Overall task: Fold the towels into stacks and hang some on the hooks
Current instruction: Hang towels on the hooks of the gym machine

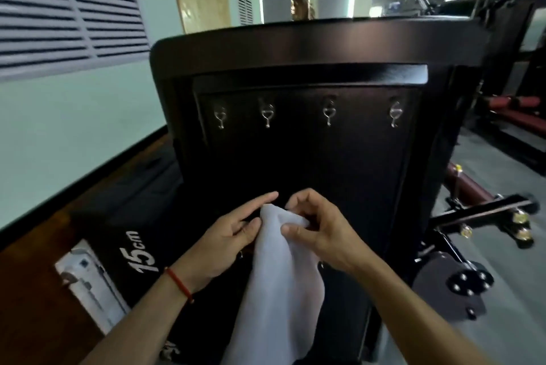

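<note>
Low centre of frame: left hand (229,236) pinches the white towel (277,282) at its top edge, forefinger out; right hand (317,224) grips the same bunched corner. Towel hangs down between the arms. Four empty hooks (267,116) above on the black panel (310,163). Hanging step, likely; next, lift the corner onto a hook.

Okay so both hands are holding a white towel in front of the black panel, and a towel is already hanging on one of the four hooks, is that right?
Not quite. In the head view all four hooks on the black panel are bare; no towel hangs there. The rest holds: the left hand and right hand both hold the white towel in front of the panel.
</note>
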Tool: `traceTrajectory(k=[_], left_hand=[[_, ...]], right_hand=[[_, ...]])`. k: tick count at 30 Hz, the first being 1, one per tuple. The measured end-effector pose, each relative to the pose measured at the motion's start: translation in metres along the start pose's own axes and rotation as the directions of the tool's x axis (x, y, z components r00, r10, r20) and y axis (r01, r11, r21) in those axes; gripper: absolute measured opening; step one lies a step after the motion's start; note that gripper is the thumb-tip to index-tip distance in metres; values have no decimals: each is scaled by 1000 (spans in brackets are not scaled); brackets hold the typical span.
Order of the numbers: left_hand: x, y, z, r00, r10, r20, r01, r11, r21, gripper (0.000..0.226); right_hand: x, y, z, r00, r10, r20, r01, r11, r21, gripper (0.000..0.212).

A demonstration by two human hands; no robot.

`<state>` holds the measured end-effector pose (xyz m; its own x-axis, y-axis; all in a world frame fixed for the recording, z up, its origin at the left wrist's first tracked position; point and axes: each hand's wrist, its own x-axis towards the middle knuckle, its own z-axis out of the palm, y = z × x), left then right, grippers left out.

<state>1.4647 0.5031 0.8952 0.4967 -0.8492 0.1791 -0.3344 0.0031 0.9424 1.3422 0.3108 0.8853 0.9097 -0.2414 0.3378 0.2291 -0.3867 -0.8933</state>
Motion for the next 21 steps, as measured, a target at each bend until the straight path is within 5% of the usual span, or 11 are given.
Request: traceTrajectory(k=[11,18,21], left_hand=[[63,21,-69,924,131,-359,-73,983,171,17],[102,17,-131,897,142,-418,-40,969,243,13],[129,12,-157,883,197,-425,-7,913,409,14]], right_hand=[[135,-7,23,965,-249,77,253,967,-42,10],[187,0,31,986,-162,-23,163,986,26,8],[206,-1,44,974,-125,-187,127,992,-4,4]])
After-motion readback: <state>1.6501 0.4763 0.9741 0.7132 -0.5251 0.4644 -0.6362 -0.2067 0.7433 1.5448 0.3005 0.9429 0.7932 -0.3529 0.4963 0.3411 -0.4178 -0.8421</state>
